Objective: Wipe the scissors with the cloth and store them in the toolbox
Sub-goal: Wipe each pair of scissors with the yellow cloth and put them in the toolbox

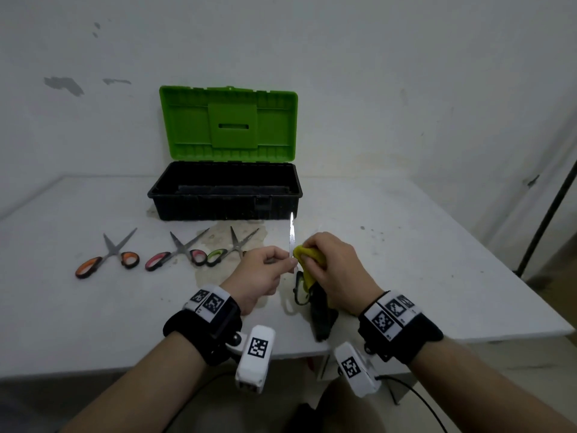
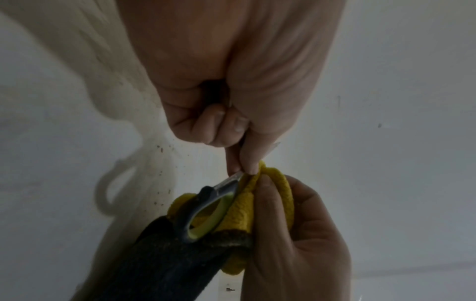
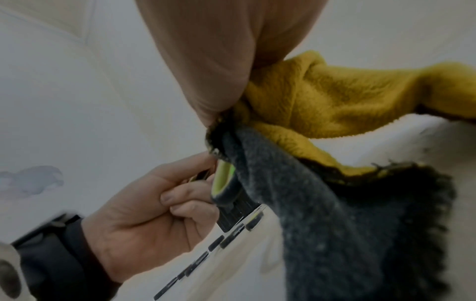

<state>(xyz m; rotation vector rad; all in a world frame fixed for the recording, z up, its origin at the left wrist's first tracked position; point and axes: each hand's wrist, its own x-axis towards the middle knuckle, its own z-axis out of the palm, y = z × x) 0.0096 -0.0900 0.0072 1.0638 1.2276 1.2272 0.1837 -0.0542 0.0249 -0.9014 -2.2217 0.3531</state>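
Observation:
I hold a pair of scissors upright above the table's front, blades pointing up and its dark, green-lined handle hanging below. My left hand pinches the blades near the pivot between thumb and fingers. My right hand grips a yellow and grey cloth, bunched against the scissors just right of the blades. In the right wrist view the cloth drapes over the handle, beside my left hand. The black toolbox stands open behind, its green lid upright.
Three more scissors lie open in a row on the white table left of my hands: orange-handled, pink-handled and green-handled. The wall rises just behind the toolbox. The table's edge runs off to the right.

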